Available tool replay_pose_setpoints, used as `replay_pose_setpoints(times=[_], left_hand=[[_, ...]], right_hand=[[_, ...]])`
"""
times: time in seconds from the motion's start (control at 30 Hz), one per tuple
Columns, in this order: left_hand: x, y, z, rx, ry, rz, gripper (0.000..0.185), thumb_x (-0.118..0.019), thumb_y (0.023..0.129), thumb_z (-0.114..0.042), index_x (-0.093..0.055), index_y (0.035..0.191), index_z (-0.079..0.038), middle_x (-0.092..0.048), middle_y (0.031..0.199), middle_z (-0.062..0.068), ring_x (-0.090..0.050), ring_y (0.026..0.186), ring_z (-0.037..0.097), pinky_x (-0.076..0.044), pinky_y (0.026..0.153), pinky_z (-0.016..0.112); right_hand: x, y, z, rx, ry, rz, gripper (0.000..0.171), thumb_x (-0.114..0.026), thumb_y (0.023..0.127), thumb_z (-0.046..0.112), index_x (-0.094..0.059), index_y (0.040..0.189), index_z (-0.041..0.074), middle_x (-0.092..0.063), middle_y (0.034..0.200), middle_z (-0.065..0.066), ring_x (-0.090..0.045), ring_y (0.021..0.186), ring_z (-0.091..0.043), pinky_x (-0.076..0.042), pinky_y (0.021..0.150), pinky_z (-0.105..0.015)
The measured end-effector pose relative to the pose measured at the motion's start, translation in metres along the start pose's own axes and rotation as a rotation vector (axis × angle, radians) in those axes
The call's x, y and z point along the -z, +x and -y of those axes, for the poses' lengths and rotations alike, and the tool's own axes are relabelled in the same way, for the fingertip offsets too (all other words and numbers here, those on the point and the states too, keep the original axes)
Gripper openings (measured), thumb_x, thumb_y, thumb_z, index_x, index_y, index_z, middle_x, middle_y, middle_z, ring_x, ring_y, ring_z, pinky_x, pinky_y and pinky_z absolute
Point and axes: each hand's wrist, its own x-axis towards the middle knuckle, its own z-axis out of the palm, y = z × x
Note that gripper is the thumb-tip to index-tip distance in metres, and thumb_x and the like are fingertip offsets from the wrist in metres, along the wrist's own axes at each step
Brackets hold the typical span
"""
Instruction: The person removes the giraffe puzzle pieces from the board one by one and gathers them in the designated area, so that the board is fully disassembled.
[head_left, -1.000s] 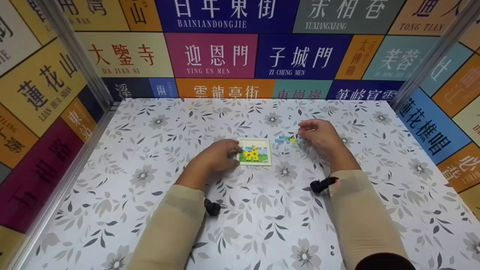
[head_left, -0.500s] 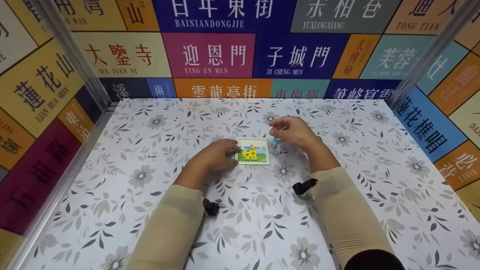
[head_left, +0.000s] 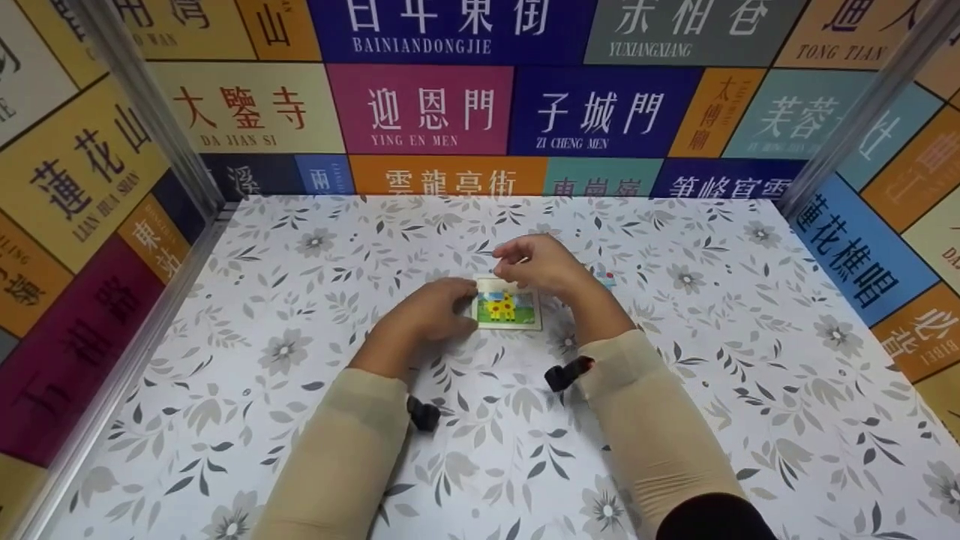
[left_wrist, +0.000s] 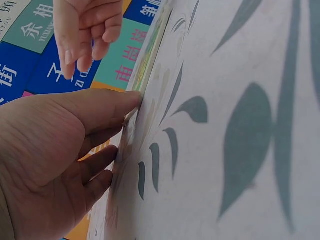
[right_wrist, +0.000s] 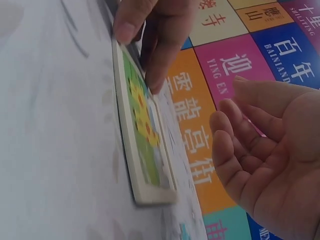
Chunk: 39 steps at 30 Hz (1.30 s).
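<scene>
A small giraffe jigsaw sits in a pale framed puzzle board [head_left: 510, 327] at mid-table; a cream strip of bare backing shows along its far side. My left hand [head_left: 439, 309] grips the board's left end, thumb at the near edge and fingers at the far edge, as the right wrist view shows. Over the board's far right corner hovers my right hand [head_left: 544, 262], fingers loosely bent. Nothing shows between its thumb and fingers in the right wrist view, where the hand [right_wrist: 270, 145] appears beside the board. A loose light-blue puzzle piece [head_left: 604, 277] with a red spot peeks out behind the right wrist.
A white cloth [head_left: 337, 465] with grey flowers and leaves covers the table. Colourful panels [head_left: 427, 109] with Chinese lettering enclose the back and both sides. Each forearm wears a small black camera, one [head_left: 424, 414] at the left cuff, another [head_left: 568, 373] at the right cuff.
My right hand has moved left from beside the loose pieces to above the board's far right corner. My left hand has stayed on the board's left end.
</scene>
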Motion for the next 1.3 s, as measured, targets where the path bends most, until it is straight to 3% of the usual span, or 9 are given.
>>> replay_pose_setpoints(times=[0.3, 0.43, 0.67, 0.87, 1.3], left_hand=[[-0.001, 0.0, 0.0, 0.002, -0.013, -0.001, 0.068, -0.077, 0.096, -0.03, -0.053, 0.159, -0.024, -0.049, 0.167, -0.002, -0.038, 0.161, 0.024, -0.028, 0.135, 0.048], [-0.001, 0.0, 0.001, -0.032, 0.0, 0.001, 0.068, -0.077, 0.096, -0.028, -0.052, 0.16, -0.021, -0.05, 0.166, 0.001, -0.04, 0.16, 0.026, -0.029, 0.135, 0.048], [0.002, -0.001, 0.002, -0.09, 0.038, 0.009, 0.068, -0.074, 0.098, -0.029, -0.05, 0.161, -0.018, -0.048, 0.168, 0.003, -0.039, 0.161, 0.027, -0.029, 0.135, 0.047], [0.003, -0.002, 0.002, -0.122, 0.066, 0.006, 0.068, -0.073, 0.099, -0.027, -0.05, 0.161, -0.014, -0.048, 0.168, 0.006, -0.039, 0.16, 0.028, -0.03, 0.135, 0.046], [0.003, -0.002, 0.002, -0.112, 0.053, -0.01, 0.066, -0.075, 0.097, -0.026, -0.054, 0.158, -0.016, -0.05, 0.167, 0.005, -0.042, 0.158, 0.028, -0.031, 0.134, 0.046]], right_hand=[[-0.018, 0.005, -0.009, -0.064, 0.008, 0.048, 0.037, -0.076, 0.099, 0.023, -0.073, 0.133, 0.011, -0.069, 0.113, -0.007, -0.067, 0.093, -0.02, -0.06, 0.086, -0.037], [-0.021, 0.007, -0.017, -0.078, -0.05, 0.091, 0.035, -0.079, 0.097, 0.019, -0.074, 0.131, 0.012, -0.073, 0.122, -0.008, -0.069, 0.106, -0.021, -0.059, 0.091, -0.034], [-0.024, 0.013, -0.021, -0.067, -0.145, 0.18, 0.04, -0.081, 0.093, 0.013, -0.074, 0.132, 0.014, -0.073, 0.139, -0.006, -0.065, 0.133, -0.028, -0.055, 0.112, -0.044], [-0.028, 0.015, -0.018, -0.043, -0.19, 0.194, 0.041, -0.079, 0.093, 0.007, -0.074, 0.134, 0.012, -0.073, 0.14, -0.007, -0.064, 0.137, -0.029, -0.052, 0.117, -0.045], [-0.031, 0.017, -0.015, -0.029, -0.25, 0.21, 0.045, -0.076, 0.094, 0.005, -0.072, 0.139, 0.011, -0.071, 0.145, -0.008, -0.061, 0.141, -0.03, -0.048, 0.122, -0.046]])
